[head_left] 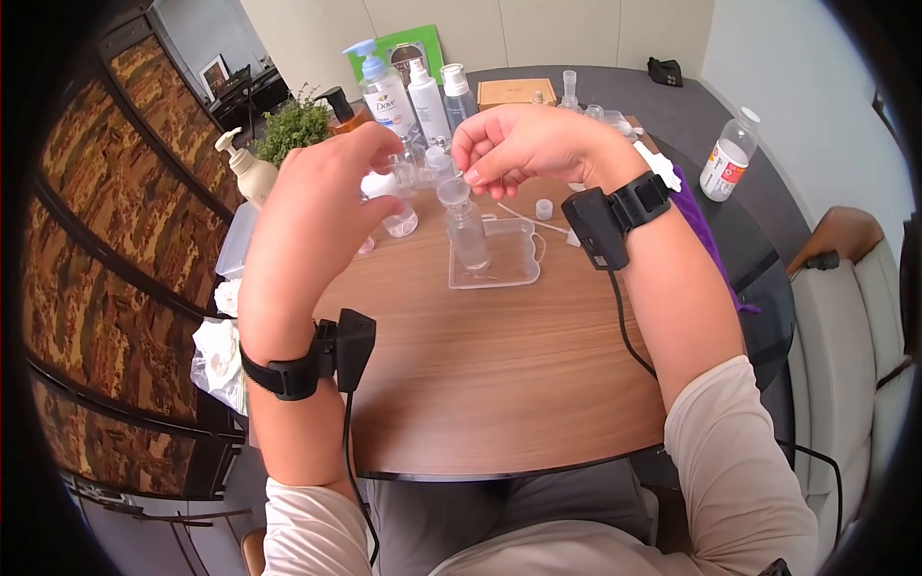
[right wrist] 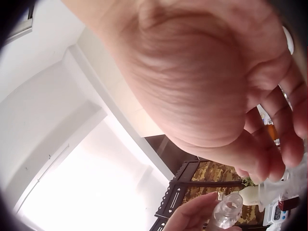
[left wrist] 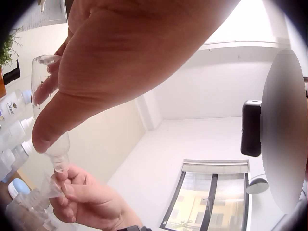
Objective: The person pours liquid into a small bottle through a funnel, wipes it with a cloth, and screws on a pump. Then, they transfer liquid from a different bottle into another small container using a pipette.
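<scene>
My left hand (head_left: 322,206) grips a clear bottle (left wrist: 40,79), which lies tilted with its narrow neck towards a small clear funnel (head_left: 454,192). Fingers of my right hand (head_left: 533,144) pinch the funnel's rim; the left wrist view shows thumb and forefinger there, close to the bottle's neck. Under the funnel, a second clear bottle (head_left: 469,242) stands upright on a clear plastic tray (head_left: 514,274). In the right wrist view the mouth of the held bottle (right wrist: 226,211) shows beside the left fingers.
Pump bottles (head_left: 389,101) and a green plant (head_left: 293,130) stand at the back left, a cardboard box (head_left: 517,92) behind. A small cap (head_left: 545,208) lies right of the tray. A labelled bottle (head_left: 730,158) stands at the far right.
</scene>
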Demonstrator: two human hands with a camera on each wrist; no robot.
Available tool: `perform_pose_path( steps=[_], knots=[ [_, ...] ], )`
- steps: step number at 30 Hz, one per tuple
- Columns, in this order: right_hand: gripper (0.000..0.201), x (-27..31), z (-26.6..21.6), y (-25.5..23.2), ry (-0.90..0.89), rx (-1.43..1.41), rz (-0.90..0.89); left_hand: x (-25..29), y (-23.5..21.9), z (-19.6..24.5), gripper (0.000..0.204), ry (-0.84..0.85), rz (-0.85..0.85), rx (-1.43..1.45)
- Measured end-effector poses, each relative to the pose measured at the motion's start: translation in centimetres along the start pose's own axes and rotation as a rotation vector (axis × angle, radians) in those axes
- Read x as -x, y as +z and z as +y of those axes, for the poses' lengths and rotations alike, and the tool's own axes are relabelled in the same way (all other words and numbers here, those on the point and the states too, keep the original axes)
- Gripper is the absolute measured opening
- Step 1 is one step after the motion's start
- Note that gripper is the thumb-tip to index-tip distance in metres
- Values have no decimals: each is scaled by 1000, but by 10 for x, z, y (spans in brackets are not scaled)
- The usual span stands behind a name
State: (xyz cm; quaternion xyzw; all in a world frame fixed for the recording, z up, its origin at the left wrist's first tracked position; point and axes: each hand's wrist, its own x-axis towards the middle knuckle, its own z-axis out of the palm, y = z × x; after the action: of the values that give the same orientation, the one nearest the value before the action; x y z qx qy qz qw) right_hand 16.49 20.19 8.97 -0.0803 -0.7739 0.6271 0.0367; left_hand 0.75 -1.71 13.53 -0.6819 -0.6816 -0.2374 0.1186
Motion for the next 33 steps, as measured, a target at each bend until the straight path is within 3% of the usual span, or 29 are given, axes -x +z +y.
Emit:
perform_pose_path(
  steps=[7, 11, 19, 22, 25, 28, 31, 33],
  knots=[
    [11, 4, -2, 0, 12, 48, 13, -3, 8, 12, 32, 62, -106, -52],
    [13, 1, -1, 0, 21, 71, -4, -4, 14, 9, 35, 113, -64, -14],
    [13, -1, 5, 1, 10, 66, -3, -12, 17, 9, 41, -29, -14, 90],
    [14, 0, 3, 2, 0, 80, -17, -13, 28, -1, 43, 72, 69, 125],
    [16, -1, 3, 0, 26, 84, -14, -11, 33, 0, 46, 28, 103, 290],
    [17, -2, 3, 2, 11, 65, -25, -14, 28, 9, 52, -104, 38, 432],
    [18, -2, 1, 3, 22, 81, -10, -17, 39, -6, 57, -8, 74, 402],
    [19, -3, 3, 1, 17, 69, -32, -20, 42, -13, 60, -50, 31, 438]
  ],
)
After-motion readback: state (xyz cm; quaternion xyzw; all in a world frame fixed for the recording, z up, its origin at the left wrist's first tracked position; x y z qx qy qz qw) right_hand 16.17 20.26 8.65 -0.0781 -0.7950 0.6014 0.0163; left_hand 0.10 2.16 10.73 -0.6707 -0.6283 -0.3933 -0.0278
